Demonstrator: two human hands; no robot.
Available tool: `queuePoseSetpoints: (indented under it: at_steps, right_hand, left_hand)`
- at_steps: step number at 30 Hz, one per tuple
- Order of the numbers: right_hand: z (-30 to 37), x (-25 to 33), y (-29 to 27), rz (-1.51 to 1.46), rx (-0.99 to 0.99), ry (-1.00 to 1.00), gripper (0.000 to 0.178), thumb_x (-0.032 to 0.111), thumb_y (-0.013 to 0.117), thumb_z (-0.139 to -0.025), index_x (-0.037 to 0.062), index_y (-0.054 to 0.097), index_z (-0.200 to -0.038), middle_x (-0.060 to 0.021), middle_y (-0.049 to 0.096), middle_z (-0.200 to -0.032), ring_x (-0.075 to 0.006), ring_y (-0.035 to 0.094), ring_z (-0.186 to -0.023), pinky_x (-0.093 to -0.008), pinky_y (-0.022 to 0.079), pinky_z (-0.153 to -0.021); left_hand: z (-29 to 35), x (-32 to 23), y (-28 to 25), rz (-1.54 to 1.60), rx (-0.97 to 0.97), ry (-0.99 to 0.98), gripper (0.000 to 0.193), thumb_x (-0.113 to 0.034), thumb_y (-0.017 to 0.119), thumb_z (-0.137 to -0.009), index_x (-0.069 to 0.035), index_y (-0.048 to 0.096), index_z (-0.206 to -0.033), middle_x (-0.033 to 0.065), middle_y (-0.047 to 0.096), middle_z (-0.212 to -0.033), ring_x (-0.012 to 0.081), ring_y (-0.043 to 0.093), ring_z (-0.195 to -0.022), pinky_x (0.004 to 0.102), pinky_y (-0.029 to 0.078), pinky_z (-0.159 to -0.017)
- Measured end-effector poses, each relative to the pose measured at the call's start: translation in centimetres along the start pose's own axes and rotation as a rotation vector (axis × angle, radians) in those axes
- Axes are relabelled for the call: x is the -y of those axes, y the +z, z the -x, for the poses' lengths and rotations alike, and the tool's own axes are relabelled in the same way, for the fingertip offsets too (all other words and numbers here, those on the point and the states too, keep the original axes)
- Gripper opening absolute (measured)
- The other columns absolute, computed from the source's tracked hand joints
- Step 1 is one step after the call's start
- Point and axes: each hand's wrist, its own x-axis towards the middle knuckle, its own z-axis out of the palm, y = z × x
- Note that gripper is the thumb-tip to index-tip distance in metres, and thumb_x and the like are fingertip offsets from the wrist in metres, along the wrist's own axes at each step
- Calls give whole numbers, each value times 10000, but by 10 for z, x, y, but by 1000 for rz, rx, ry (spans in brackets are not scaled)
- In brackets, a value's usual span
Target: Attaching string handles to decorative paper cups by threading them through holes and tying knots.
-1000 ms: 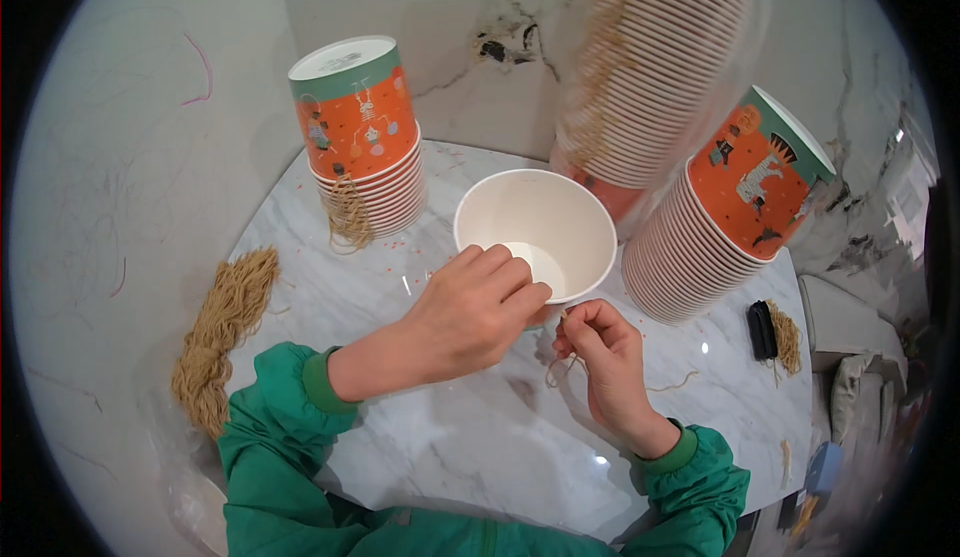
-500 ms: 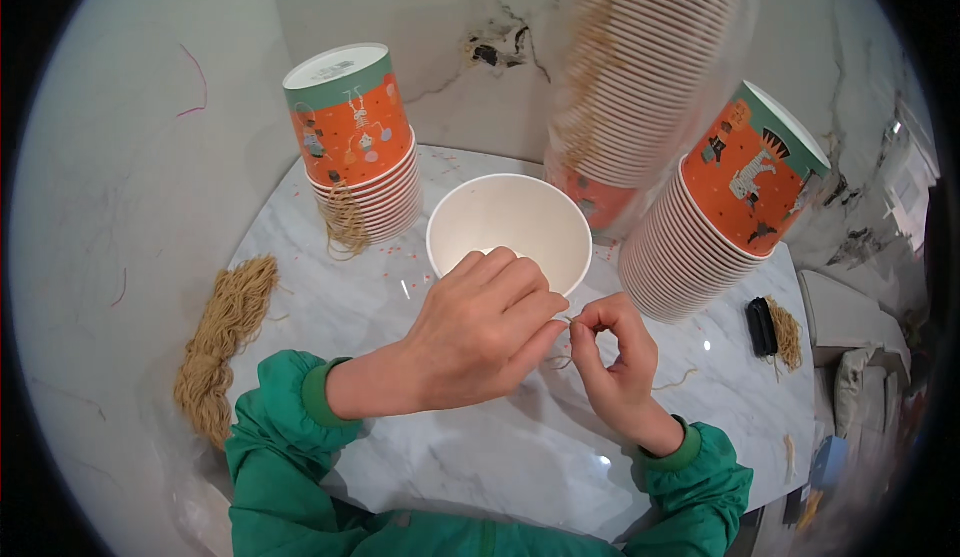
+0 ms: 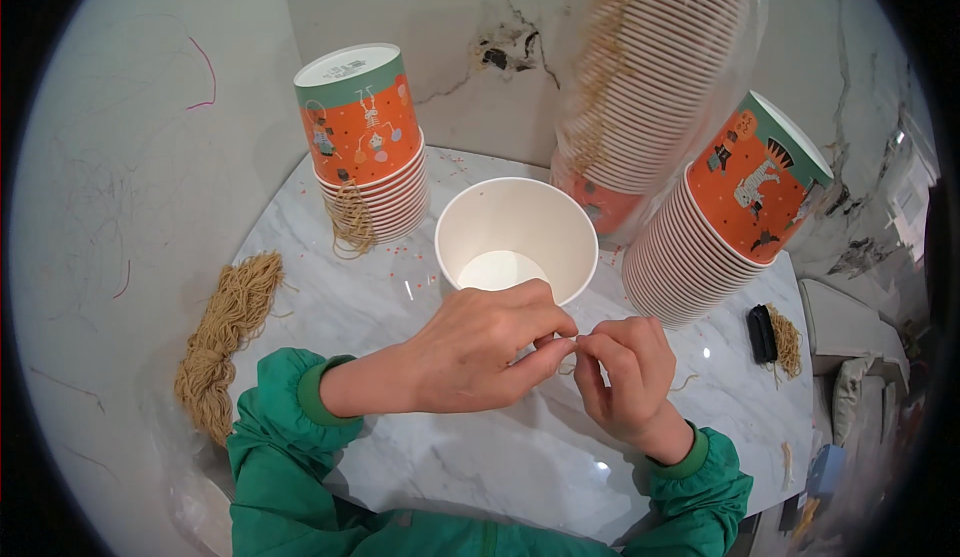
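Note:
A white-lined paper cup stands upright in the middle of the table, its mouth toward me. Just in front of its rim, my left hand and my right hand meet fingertip to fingertip, both pinched closed. Between them is a thin tan string, and a short loop of it hangs below the fingers. The pinched part is mostly hidden by the fingertips, and I cannot tell whether the string is fixed to the cup.
A bundle of tan string lies at the table's left edge. Upside-down orange-and-green cup stacks stand left and right. Behind the cup rises a tall plastic-wrapped cup stack. A black object lies beside more string at right.
Both hands have shifted slightly down, away from the cup's rim, so more of its inside shows. The fingertips have come closer together, still pinching the string.

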Motion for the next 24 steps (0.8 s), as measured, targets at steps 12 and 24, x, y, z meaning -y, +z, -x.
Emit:
queuePoseSetpoints:
  at_steps: [12, 24]
  right_hand:
    - [11, 15, 8, -704, 7, 632, 165, -35, 664, -931, -16, 592, -1078, -99, 667, -919, -164, 625, -754, -281, 495, -645]
    - [15, 13, 5, -675, 64, 719, 156, -11, 654, -965, -11, 601, -1113, -31, 628, -832, -58, 561, -641, -226, 423, -540]
  left_hand:
    - [1, 1, 4, -15, -23, 30, 84, -3, 689, -856, -20, 683, -938, 76, 580, -792, 236, 571, -628, 355, 438, -546]
    - [2, 0, 7, -117, -19, 16, 39, -44, 636, -846, -11, 625, -863, 111, 578, -819, 314, 620, -693, 418, 489, -581]
